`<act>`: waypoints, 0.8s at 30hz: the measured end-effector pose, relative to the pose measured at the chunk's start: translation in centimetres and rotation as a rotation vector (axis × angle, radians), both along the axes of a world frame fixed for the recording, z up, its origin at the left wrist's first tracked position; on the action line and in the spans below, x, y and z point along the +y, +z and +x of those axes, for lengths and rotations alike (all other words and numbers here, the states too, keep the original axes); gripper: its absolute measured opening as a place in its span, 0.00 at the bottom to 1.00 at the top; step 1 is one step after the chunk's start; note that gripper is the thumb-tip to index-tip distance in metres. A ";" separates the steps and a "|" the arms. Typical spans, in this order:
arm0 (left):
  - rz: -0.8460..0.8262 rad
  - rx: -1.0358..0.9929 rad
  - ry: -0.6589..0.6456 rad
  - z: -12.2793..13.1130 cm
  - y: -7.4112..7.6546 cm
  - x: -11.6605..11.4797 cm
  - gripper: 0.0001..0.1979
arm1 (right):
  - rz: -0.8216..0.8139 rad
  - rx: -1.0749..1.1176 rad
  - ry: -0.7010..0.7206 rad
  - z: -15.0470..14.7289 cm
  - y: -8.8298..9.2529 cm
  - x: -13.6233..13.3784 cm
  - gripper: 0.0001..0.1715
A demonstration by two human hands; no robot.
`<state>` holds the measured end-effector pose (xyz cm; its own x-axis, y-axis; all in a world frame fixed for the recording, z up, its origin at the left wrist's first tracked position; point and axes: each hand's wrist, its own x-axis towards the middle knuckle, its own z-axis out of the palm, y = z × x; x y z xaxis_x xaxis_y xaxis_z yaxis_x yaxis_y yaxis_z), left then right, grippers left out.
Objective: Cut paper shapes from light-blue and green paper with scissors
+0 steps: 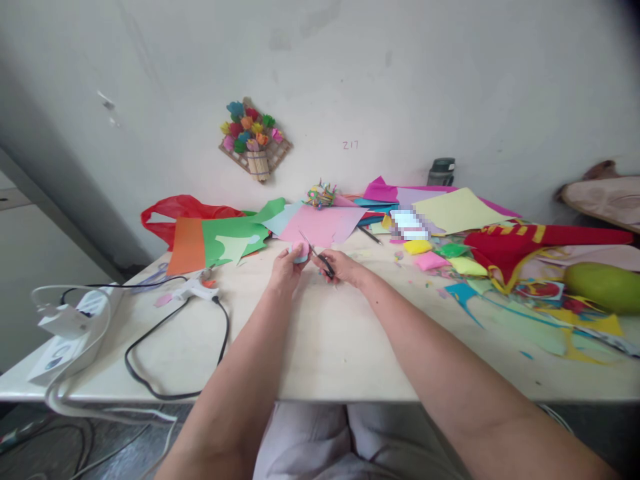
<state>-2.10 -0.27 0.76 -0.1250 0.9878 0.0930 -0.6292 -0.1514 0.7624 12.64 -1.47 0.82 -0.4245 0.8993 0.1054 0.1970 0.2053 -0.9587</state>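
Small pink and pale-blue paper (pixel 301 251) over the middle of the whitish table (pixel 345 347), pinched in the left hand (pixel 285 268), black-handled scissors (pixel 328 268) just beside it, grasped by the right hand (pixel 343 267), yellow packet (pixel 417 247) farther along, rounded green object (pixel 603 287) beyond.

You have one left hand (pixel 286 268) and one right hand (pixel 343 268), together two. You can count one pair of scissors (pixel 328 267), one glue gun (pixel 194 289), one power strip (pixel 75 348) and one bottle (pixel 441 173). Your desk (pixel 345 353) carries four small packets: one yellow (pixel 417 247), one pink (pixel 430 261), one green (pixel 454 250), one yellow-green (pixel 469 267). The wall (pixel 450 87) has one flower decoration (pixel 257 165).
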 end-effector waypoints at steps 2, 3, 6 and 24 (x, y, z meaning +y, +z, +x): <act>0.002 0.006 0.000 0.0 0.0 0.0 0.04 | -0.004 -0.005 0.001 0.0 0.0 0.0 0.19; 0.001 0.010 0.001 -0.1 0.0 0.0 0.04 | -0.008 -0.007 0.001 0.1 0.0 0.0 0.19; -0.004 0.020 0.000 -0.2 0.0 0.0 0.05 | -0.011 -0.008 0.003 0.1 0.2 -0.2 0.18; 0.003 0.128 -0.022 -0.6 -0.1 -0.3 0.05 | -0.068 0.043 -0.052 0.2 1.6 -1.1 0.13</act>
<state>-2.69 -0.59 0.69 -0.0903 0.9899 0.1093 -0.5303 -0.1406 0.8361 12.81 -2.53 2.44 -0.3735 0.9257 0.0603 0.1639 0.1298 -0.9779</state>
